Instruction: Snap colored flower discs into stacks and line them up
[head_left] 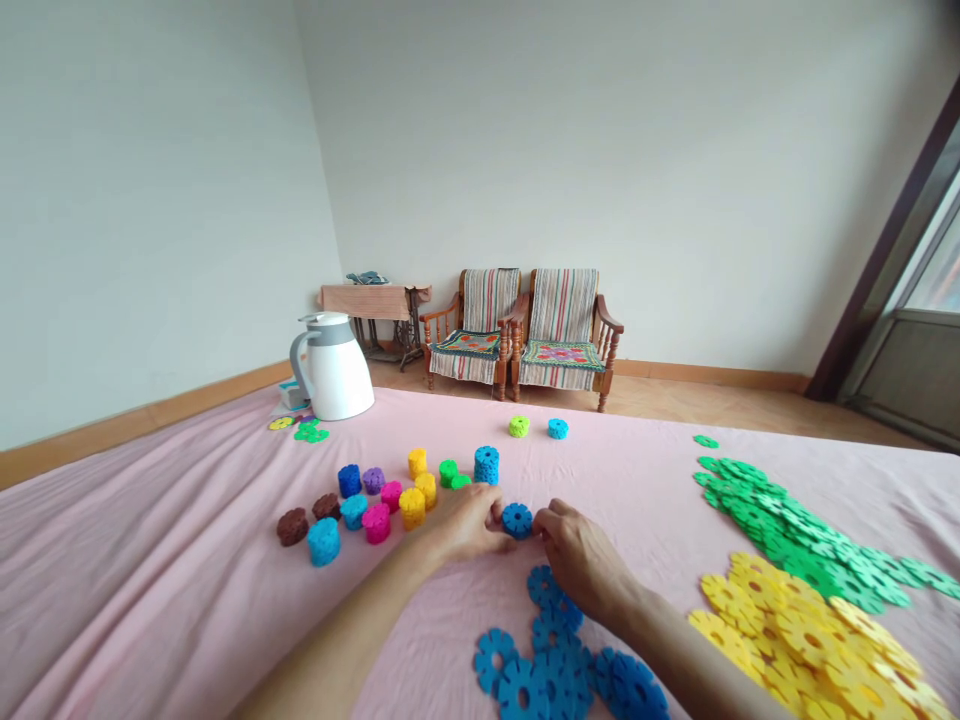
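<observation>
Between my hands is a dark blue notched plastic disc [517, 520], shaped like a flower with a round hole. It seems to top a low stack on the pink cloth. My left hand [474, 522] closes on its left side, thumb low and fingers curled. My right hand [577, 548] pinches at its right edge, with the fingertips partly hidden. Below my hands spreads a loose pile of blue discs [551, 670]. Just beyond my left hand stand a taller blue disc stack [487, 465] and a green stack [448, 473].
Left of my hands are several short disc stacks, including yellow [412, 508], pink [376, 523] and brown [292, 527]. Loose yellow discs [810, 640] and green discs [795, 530] lie at right. A white jug [339, 370] stands at the far left of the pink cloth [187, 560].
</observation>
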